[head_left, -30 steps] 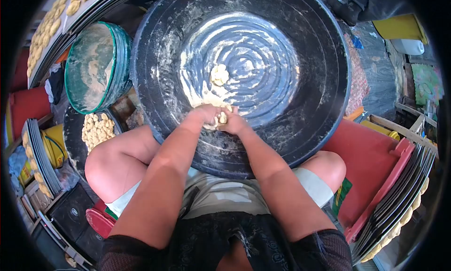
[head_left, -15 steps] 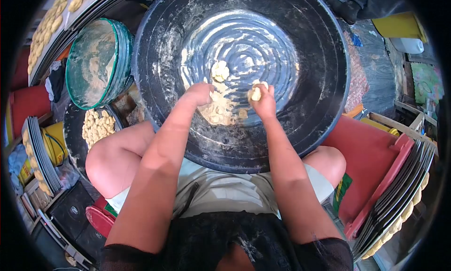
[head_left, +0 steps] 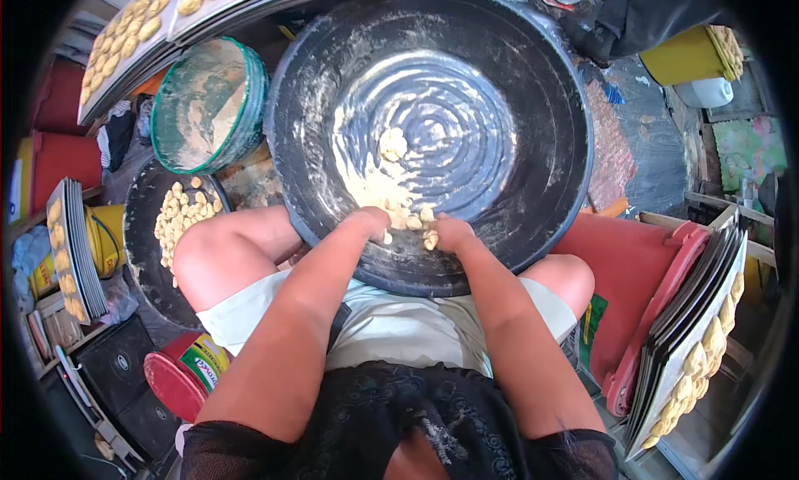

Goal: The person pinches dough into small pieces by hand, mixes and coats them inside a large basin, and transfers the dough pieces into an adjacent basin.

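Note:
A wide black basin [head_left: 300, 218] stands before my knees, dusted with flour. My left hand [head_left: 371, 223] is low over its near side, fingers curled, with a small dough piece [head_left: 387, 238] showing at the fingertips. To its right, my right hand [head_left: 451, 233] is closed around dough pieces [head_left: 430, 240] that stick out past its fingers. Between the hands lie a few loose dough lumps [head_left: 414, 223]. Farther in, a cluster of pale dough pieces [head_left: 392, 144] sits on the ridged bottom, with a patch of loose flour [head_left: 370, 187] nearer me.
A green-rimmed tub [head_left: 243, 105] with flour stands left of the basin. Below it, a dark round pan [head_left: 143, 259] holds many dough pieces. Stacked trays with shaped dough stand at upper left [head_left: 171, 34], left [head_left: 87, 255] and right [head_left: 666, 355]. A red bin [head_left: 620, 288] is beside my right knee.
Both hands have come toward me and closer together, down to the basin's near side. Dough lumps now lie between them. My view has shifted a little.

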Motion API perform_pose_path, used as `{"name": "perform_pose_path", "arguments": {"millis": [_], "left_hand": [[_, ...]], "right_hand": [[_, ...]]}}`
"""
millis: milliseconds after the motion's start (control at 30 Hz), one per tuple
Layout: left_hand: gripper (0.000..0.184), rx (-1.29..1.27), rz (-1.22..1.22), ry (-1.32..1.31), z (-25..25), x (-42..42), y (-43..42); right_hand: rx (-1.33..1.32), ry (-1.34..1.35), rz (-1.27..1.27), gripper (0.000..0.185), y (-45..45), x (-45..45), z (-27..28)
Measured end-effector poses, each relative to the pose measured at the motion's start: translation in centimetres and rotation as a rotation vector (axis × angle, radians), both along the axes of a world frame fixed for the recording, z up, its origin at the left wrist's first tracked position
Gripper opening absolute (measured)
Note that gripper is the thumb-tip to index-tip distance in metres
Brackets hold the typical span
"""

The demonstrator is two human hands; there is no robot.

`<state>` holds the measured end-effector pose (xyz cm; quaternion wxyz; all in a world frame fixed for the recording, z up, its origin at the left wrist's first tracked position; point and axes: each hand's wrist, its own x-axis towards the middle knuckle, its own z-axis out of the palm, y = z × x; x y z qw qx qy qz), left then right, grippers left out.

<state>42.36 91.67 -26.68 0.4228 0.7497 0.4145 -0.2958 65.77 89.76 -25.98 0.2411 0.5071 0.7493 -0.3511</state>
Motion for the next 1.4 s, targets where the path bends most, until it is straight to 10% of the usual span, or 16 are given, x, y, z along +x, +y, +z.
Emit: {"name": "perform_pose_path", "arguments": {"millis": [233, 367, 467, 567, 700, 833, 1033, 1100, 1200, 1267, 1333, 1400], "left_hand": [[0.033, -0.013, 0.445, -0.331, 12.2, -6.4, 2.7], [0.034, 0.452, 0.698, -0.395, 22.3, -16.9, -0.1], [0.031, 0.648, 1.066, -0.264, 29.4, -24.6, -5.8], [0.051, 0.618, 1.419, -0.096, 29.5, -35.5, -11.5], [0.051, 0.516, 2.087, -0.485, 28.1, -40.5, -19.0], [0.049, 0.48, 2.606, -0.287, 13.7, -58.6, -27.0], [0.039, 1.099, 1.891, -0.48, 23.9, -39.8, -13.6], [0.036, 1.059, 1.526, -0.581, 26.6, -32.6, -8.2], [0.04, 0.911, 0.942, -0.526, 27.7, -23.3, -2.5], [0.041, 0.61, 0.631, -0.642, 26.4, -16.9, 1.1], [0.043, 0.525, 0.408, -0.489, 24.4, -16.0, 1.9], [0.043, 0.397, 0.437, -0.486, 24.1, -16.3, 2.0]], "right_hand": [[0.235, 0.66, -0.779, 0.047, 3.7, -3.0, 3.1], [0.502, 0.884, -0.653, 0.049, 5.9, -14.7, 11.0], [-0.002, 1.571, -0.632, 0.032, 4.4, -26.6, 19.5], [-0.586, 1.615, -0.563, 0.068, 0.5, -35.6, 26.3], [-0.634, 1.515, -0.422, 0.066, 0.2, -36.3, 28.8], [-0.461, 1.405, -0.522, 0.059, 4.1, -29.6, 22.8], [0.144, 0.733, -0.894, 0.056, 10.3, -6.0, -7.0], [0.017, 0.189, -0.575, 0.049, 8.9, -0.9, -10.3], [0.12, 0.204, -0.478, 0.058, 3.5, 2.7, -25.5], [0.009, 0.341, -0.988, 0.058, 1.2, -6.5, -20.3], [0.227, 0.143, -0.689, 0.064, 0.5, -13.5, -9.3], [0.034, 0.281, -0.509, 0.055, 0.8, -14.3, -9.6]]}}
